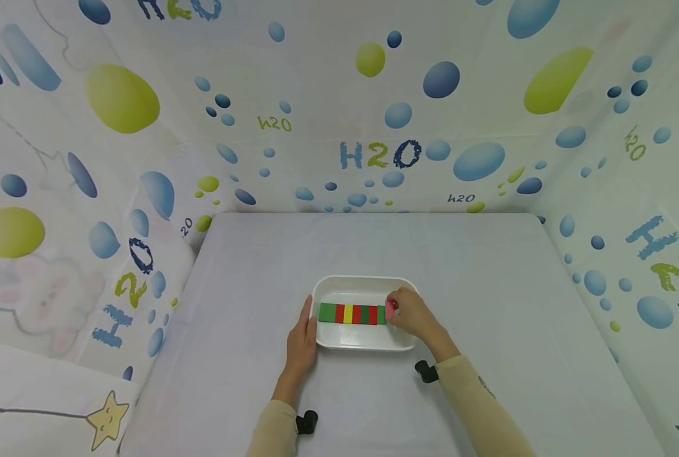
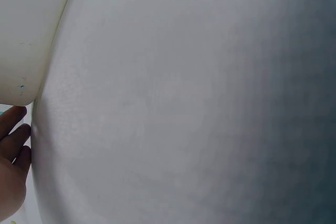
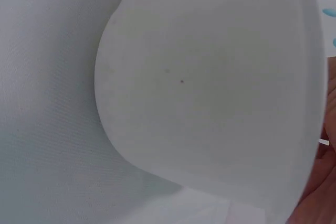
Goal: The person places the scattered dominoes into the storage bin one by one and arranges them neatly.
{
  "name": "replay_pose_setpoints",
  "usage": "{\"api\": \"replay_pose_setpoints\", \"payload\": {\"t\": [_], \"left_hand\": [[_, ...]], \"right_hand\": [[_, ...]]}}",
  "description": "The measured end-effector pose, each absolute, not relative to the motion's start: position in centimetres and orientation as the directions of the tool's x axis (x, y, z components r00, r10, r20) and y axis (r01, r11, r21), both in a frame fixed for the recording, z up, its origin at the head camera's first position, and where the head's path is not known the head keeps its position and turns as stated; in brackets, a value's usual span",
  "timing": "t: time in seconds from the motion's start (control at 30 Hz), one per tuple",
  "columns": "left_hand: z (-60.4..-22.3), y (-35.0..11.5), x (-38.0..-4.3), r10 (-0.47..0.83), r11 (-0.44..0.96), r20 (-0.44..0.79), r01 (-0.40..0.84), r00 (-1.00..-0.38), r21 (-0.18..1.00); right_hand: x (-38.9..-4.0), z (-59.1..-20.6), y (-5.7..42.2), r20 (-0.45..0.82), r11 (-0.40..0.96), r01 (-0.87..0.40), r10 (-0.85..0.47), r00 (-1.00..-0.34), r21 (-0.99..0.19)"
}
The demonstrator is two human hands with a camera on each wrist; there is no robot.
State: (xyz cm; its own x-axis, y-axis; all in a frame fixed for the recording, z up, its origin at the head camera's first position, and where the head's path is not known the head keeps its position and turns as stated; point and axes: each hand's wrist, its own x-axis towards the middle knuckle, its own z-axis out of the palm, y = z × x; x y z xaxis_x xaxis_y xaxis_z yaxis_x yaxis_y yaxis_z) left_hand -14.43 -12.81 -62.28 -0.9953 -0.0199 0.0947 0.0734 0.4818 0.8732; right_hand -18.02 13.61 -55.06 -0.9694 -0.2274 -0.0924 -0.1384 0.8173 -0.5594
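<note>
A white tray stands on the table, with a row of coloured rectangular blocks in green, red and yellow lying side by side in it. At the right end of that row, my right hand pinches a small pink block between thumb and fingers, beside the last green block. My left hand rests along the tray's left side, its fingers fairly straight. In the left wrist view, the fingers touch the tray's outer corner. The right wrist view shows the tray's outer wall, with part of the right hand behind its rim.
The table is covered in plain white cloth. Patterned sheeting with blue and green spots rises behind and on both sides. A black device sits at each wrist, below the forearms.
</note>
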Motion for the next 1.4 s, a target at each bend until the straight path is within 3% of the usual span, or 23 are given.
{"api": "replay_pose_setpoints", "payload": {"t": [0.4,0.83,1.2,1.4], "left_hand": [[-62.2,-12.7,-14.3,-0.027,0.484,0.091,0.067,-0.995,0.872],[-62.0,-12.6,-14.2,-0.030,0.479,0.083,0.058,-0.996,0.876],[-61.9,-12.6,-14.2,-0.031,0.477,0.075,0.051,-0.997,0.877],[-62.0,-12.6,-14.2,-0.031,0.475,0.088,0.063,-0.996,0.878]], "right_hand": [[-18.3,-55.5,13.2,-0.080,0.884,-0.199,-0.255,-0.964,-0.423],[-18.4,-56.2,12.5,-0.130,0.946,-0.169,-0.211,-0.969,-0.276],[-18.5,-56.4,12.1,-0.143,0.960,-0.195,-0.226,-0.964,-0.203],[-18.5,-56.7,11.9,-0.139,0.954,-0.202,-0.236,-0.962,-0.221]]}}
